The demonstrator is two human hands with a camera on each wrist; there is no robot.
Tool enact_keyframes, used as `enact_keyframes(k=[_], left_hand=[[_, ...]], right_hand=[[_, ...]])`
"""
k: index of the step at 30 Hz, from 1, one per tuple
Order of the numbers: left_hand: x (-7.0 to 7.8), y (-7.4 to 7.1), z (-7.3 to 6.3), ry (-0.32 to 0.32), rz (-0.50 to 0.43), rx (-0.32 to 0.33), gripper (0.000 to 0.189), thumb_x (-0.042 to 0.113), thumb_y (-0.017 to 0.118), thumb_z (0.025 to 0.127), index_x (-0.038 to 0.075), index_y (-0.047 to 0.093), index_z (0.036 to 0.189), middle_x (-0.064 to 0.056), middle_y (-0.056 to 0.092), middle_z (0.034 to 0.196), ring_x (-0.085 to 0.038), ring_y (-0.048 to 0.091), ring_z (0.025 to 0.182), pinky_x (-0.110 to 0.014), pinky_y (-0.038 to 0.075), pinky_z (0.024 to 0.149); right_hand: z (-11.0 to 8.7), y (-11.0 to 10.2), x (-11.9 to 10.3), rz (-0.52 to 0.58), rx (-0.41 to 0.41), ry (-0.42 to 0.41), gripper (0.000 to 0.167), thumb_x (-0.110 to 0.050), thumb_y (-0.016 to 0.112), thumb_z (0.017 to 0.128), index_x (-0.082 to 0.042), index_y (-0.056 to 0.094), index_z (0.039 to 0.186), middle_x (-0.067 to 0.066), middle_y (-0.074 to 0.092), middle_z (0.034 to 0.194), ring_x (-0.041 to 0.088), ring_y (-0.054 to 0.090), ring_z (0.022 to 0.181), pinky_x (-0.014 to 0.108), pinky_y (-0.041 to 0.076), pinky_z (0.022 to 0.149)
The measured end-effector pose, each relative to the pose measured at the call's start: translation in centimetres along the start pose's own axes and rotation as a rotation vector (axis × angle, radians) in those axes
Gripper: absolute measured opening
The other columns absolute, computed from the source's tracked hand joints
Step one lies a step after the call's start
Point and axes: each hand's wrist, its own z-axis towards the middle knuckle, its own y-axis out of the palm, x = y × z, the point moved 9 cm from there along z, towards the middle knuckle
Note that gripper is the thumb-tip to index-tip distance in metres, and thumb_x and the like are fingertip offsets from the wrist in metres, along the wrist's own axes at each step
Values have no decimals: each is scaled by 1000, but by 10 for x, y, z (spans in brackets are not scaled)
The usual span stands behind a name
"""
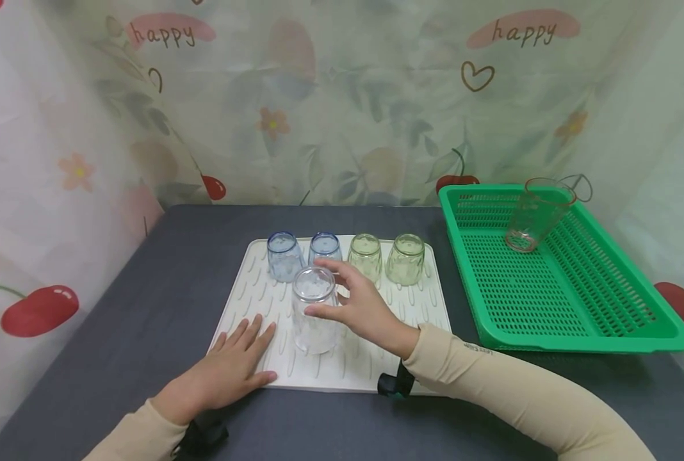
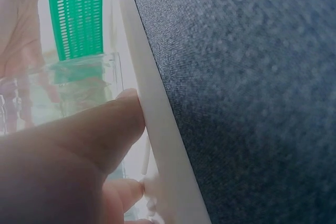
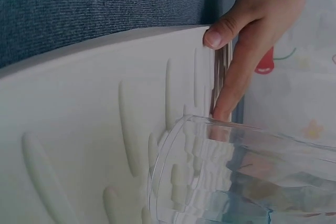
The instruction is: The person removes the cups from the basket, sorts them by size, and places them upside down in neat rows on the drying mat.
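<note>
My right hand (image 1: 360, 306) holds a tall clear glass (image 1: 314, 330) between thumb and fingers near its upturned base. The glass is mouth down, its rim right at the white ribbed drying mat (image 1: 287, 378) in the right wrist view. My left hand (image 1: 229, 365) rests with spread fingers on the mat's left front part, its thumb along the front edge. Behind the clear glass, two blue glasses (image 1: 284, 259) and two green glasses (image 1: 407, 261) stand upside down in a row. The right hand partly hides the second blue glass (image 1: 325, 244).
A green plastic basket (image 1: 474, 307) stands on the dark grey table (image 1: 163, 288) to the right of the mat. Inside it leans a clear glass mug (image 1: 532, 221) with a reddish rim, its handle sticking out past the basket's back edge. A patterned curtain (image 1: 342, 96) hangs behind.
</note>
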Motion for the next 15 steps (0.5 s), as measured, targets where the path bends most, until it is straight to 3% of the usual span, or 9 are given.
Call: enact_keyframes(k=[15], left_hand=[[0,1,1,-15,-17,-18,80,51,58,91,8,30,152,-23,19,159,-47,15,145,-70,17,108]], right_hand=[[-3,3,0,-3,12,-19,74,-17,81,79,-18,44,143,1,44,146,26,46,131,56,40,104]])
